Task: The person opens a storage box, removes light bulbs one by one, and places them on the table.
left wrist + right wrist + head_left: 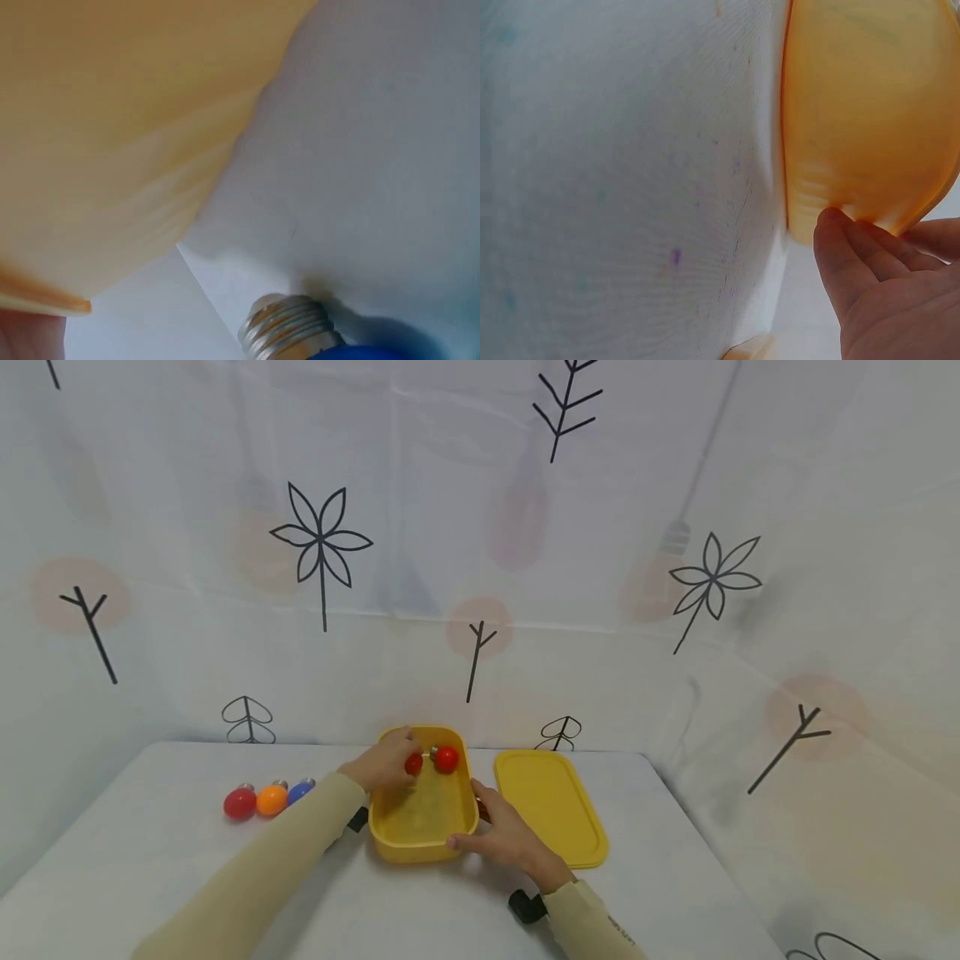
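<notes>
A yellow plastic box [423, 853] stands lidless at the middle of the table. My left hand [387, 762] reaches over its left side, fingers around a red light bulb [413, 764] inside; the hand partly hides that bulb. Beside it in the box lies another red bulb [447, 760] with a metal screw base. My right hand [501, 835] grips the box's near right corner, thumb at the rim. In the right wrist view, the right fingertips [831, 217] press the box's outer wall [870, 112]. The left wrist view shows mostly the box wall [127, 112].
Left of the box, a red bulb [240, 803], an orange bulb [272, 799] and a blue bulb [301, 791] lie in a row, the blue one partly behind the left sleeve. A yellow lid [551, 806] lies flat to the right. A patterned cloth [420, 568] hangs behind the table.
</notes>
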`<state>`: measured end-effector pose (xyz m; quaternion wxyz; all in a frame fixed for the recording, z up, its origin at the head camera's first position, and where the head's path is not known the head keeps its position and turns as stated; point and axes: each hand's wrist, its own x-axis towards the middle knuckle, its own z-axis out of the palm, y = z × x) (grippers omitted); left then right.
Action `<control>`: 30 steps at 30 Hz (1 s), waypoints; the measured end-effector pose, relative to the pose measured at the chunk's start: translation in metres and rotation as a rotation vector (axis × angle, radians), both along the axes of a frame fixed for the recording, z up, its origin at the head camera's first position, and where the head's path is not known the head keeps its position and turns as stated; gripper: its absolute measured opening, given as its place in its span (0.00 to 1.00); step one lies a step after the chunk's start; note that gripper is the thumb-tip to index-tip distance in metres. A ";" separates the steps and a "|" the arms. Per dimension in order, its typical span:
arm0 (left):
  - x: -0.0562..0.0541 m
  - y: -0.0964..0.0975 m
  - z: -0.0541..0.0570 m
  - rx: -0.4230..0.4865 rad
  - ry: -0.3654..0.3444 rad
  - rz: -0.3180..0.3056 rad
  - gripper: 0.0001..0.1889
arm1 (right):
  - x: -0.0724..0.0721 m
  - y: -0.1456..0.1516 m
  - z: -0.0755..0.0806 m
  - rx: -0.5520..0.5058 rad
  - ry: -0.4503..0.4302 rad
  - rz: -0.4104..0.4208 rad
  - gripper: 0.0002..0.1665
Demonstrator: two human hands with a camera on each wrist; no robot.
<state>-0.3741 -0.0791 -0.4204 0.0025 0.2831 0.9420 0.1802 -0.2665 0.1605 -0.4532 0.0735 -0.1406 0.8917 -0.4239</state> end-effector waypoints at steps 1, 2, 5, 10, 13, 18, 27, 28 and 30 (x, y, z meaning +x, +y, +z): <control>0.000 0.000 0.000 -0.003 -0.007 0.006 0.23 | 0.000 0.000 0.000 -0.004 0.001 0.003 0.63; 0.001 0.001 0.000 -0.002 -0.012 0.010 0.22 | 0.000 0.000 0.000 -0.006 0.000 0.002 0.63; 0.002 0.002 0.000 0.009 -0.028 0.009 0.21 | 0.000 0.000 0.000 -0.006 0.003 0.000 0.63; 0.005 0.003 0.002 0.013 -0.078 0.017 0.22 | 0.000 0.000 0.000 -0.009 0.017 0.013 0.62; 0.006 0.004 0.001 0.004 -0.103 0.017 0.23 | 0.001 0.000 0.000 -0.011 0.011 0.012 0.62; 0.009 0.005 -0.001 0.000 -0.105 -0.033 0.22 | 0.000 0.000 -0.001 -0.011 0.005 0.007 0.62; 0.017 0.006 -0.005 0.030 -0.158 -0.060 0.20 | -0.001 0.002 -0.002 -0.020 0.005 0.029 0.61; 0.018 0.007 -0.005 0.028 -0.155 -0.059 0.20 | -0.001 0.002 -0.002 -0.023 0.007 0.030 0.61; 0.019 0.007 -0.005 0.024 -0.152 -0.056 0.20 | -0.001 0.002 -0.002 -0.031 0.007 0.034 0.61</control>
